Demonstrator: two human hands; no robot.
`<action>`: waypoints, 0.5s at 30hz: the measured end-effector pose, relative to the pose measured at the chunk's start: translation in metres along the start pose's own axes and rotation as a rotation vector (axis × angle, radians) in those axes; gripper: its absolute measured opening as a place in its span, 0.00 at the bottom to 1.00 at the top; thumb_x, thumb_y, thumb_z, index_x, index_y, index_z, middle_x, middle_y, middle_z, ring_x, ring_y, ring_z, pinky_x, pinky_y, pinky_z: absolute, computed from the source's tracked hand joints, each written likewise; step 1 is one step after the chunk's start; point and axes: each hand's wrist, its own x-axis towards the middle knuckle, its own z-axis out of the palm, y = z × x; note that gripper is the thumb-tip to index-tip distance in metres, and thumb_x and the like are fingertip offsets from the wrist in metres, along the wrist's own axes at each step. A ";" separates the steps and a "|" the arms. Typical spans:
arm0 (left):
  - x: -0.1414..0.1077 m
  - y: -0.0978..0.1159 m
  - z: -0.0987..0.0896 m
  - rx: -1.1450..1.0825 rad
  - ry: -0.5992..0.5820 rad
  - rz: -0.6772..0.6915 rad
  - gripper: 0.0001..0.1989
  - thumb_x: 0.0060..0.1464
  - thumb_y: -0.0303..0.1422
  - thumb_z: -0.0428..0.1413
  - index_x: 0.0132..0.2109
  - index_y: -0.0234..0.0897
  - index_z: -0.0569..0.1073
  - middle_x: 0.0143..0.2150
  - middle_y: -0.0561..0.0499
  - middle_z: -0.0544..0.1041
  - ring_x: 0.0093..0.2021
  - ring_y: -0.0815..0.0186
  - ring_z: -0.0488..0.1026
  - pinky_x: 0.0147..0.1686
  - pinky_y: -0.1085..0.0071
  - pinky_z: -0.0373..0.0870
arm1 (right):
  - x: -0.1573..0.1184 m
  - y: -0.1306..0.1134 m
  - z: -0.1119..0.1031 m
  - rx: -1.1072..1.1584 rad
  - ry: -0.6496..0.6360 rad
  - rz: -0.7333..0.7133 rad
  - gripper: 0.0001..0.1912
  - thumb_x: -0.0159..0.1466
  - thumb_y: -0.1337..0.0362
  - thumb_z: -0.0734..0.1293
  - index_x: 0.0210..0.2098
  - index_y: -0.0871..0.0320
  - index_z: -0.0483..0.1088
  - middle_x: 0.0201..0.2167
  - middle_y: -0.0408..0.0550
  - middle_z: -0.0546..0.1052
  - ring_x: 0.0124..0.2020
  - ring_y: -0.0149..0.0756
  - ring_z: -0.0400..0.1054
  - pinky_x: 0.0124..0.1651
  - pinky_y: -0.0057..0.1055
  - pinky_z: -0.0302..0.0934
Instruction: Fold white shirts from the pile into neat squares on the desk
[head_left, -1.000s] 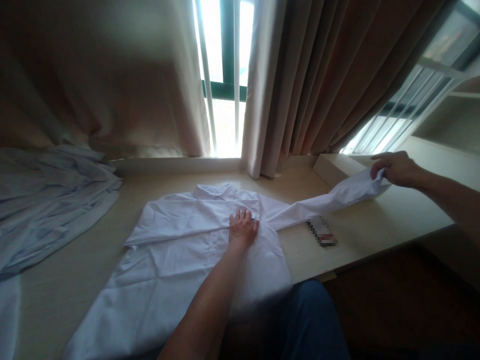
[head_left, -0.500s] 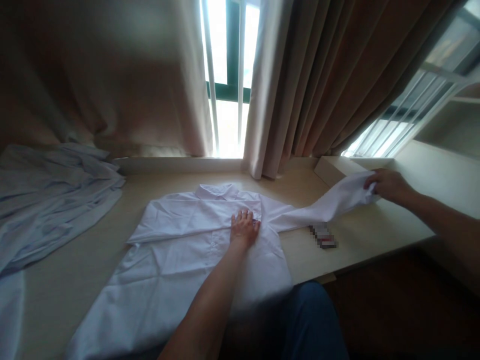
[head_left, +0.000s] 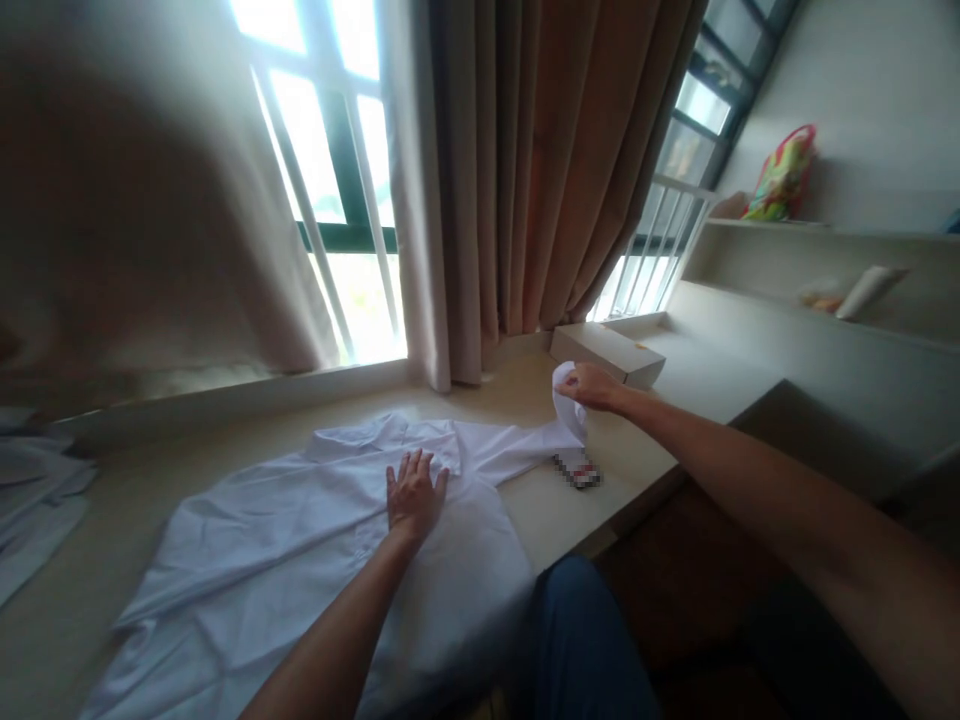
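Observation:
A white long-sleeved shirt [head_left: 277, 560] lies spread on the pale tabletop, its collar toward the window and one sleeve laid across the chest. My left hand [head_left: 416, 492] rests flat on the chest near that sleeve's end, fingers stretched out. The other sleeve [head_left: 517, 447] runs out to the right, and its end is lifted off the table. My right hand [head_left: 592, 386] pinches that sleeve near the cuff, which curls over and hangs below the fingers. Under the lifted part lies a small pixelated item [head_left: 577, 469], whose kind I cannot make out.
A crumpled white cloth pile [head_left: 37, 500] sits at the far left. Behind my right hand stands a white box [head_left: 607, 352]. Curtains [head_left: 510, 180] hang along the window. Shelves [head_left: 817, 232] at the right hold a colourful bag [head_left: 784, 175]. The table's front edge runs beside my knee.
My right hand has drawn the sleeve end inward toward the shirt, so the sleeve now bends instead of stretching out. My left hand stays on the chest. The view has swung right.

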 end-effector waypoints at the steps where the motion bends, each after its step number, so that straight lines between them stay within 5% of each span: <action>1: 0.001 0.000 -0.007 -0.033 0.008 -0.007 0.21 0.60 0.42 0.47 0.55 0.36 0.69 0.63 0.39 0.65 0.65 0.52 0.56 0.64 0.49 0.45 | 0.002 -0.012 0.001 0.035 0.052 0.003 0.15 0.62 0.62 0.62 0.38 0.64 0.78 0.37 0.54 0.80 0.38 0.38 0.72 0.43 0.26 0.60; 7: 0.018 0.012 -0.049 -0.543 -0.128 -0.222 0.22 0.58 0.49 0.48 0.46 0.37 0.74 0.49 0.40 0.76 0.51 0.54 0.72 0.53 0.57 0.65 | 0.014 -0.104 0.015 0.266 0.227 -0.239 0.32 0.57 0.75 0.62 0.61 0.55 0.62 0.56 0.47 0.72 0.53 0.37 0.68 0.55 0.28 0.59; 12: 0.044 0.026 -0.080 -1.365 -0.419 -0.661 0.34 0.51 0.63 0.44 0.43 0.35 0.72 0.43 0.39 0.77 0.42 0.53 0.76 0.38 0.55 0.73 | 0.004 -0.199 0.039 0.257 0.164 -0.354 0.34 0.65 0.69 0.60 0.68 0.53 0.46 0.48 0.53 0.76 0.47 0.42 0.71 0.50 0.36 0.63; 15: 0.053 0.016 -0.090 -1.578 -0.472 -0.673 0.31 0.52 0.62 0.45 0.36 0.36 0.71 0.34 0.43 0.77 0.37 0.56 0.76 0.36 0.59 0.74 | -0.009 -0.247 0.068 0.405 0.132 -0.409 0.34 0.66 0.67 0.58 0.69 0.55 0.44 0.51 0.53 0.74 0.47 0.41 0.71 0.49 0.36 0.64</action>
